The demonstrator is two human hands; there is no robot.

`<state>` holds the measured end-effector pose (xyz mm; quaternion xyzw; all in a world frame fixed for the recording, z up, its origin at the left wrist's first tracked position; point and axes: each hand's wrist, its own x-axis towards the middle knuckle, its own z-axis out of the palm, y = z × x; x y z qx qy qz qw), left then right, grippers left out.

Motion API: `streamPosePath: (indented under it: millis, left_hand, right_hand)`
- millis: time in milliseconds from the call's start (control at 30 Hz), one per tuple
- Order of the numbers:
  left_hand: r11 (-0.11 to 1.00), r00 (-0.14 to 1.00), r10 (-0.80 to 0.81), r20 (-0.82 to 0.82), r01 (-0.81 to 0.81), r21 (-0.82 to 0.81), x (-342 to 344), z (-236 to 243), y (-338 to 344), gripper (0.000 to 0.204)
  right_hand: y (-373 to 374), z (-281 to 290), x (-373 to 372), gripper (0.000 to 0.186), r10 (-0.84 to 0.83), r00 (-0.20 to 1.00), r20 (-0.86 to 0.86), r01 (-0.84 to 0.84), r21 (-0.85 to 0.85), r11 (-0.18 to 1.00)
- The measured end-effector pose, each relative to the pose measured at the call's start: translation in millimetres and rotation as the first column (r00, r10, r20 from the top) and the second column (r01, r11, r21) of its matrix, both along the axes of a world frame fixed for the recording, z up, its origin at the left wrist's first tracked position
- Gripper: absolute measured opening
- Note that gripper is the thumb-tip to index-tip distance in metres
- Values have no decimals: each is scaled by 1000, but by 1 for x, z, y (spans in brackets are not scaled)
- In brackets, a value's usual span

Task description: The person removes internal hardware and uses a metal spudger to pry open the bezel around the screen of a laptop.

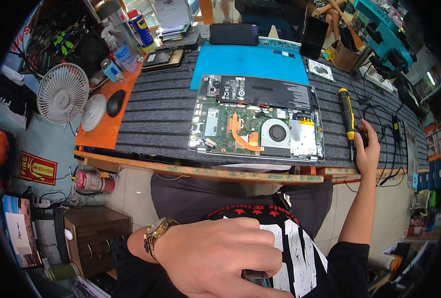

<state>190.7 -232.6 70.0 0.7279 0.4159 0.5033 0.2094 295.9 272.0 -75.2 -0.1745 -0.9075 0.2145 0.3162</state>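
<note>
An opened laptop [253, 121] lies on the ribbed grey mat, its insides showing: a black battery [267, 93], green board, copper heat pipe [244, 139] and round fan [276, 132]. To its right lies a yellow-and-black screwdriver [347, 111], its shaft toward the front edge. Just right of that shaft rests my right hand [367, 149], thumb and fingers curled about something dark that I cannot make out. Large and close at the bottom, my left hand [223, 256] is raised in front of my body, a gold watch [158, 233] on its wrist. Its fingers are bent round something dark, mostly hidden.
A blue work mat [250, 62] lies behind the laptop, with a phone [234, 34] at its back. Black cables [387, 129] tangle at the right, below a teal microscope [387, 42]. A white fan [63, 93], mouse [114, 103] and bottles [123, 54] stand left. Another person sits beyond.
</note>
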Motion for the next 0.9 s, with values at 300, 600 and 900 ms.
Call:
streamPosePath:
  millis: [300,600,900]
  left_hand:
    - [965,997,48,56,-61,254,5,-9,15,38]
    - [999,1000,-1,4,1,39,-3,0,1,52]
    - [966,995,95,19,-97,241,-1,-3,11,37]
  right_hand:
    - [-2,2,-1,51,-3,1000,6,3,-5,1000]
    - [0,1,0,51,-12,1000,9,12,-17,1000]
    - [-1,1,-2,51,-10,1000,7,10,-24,1000]
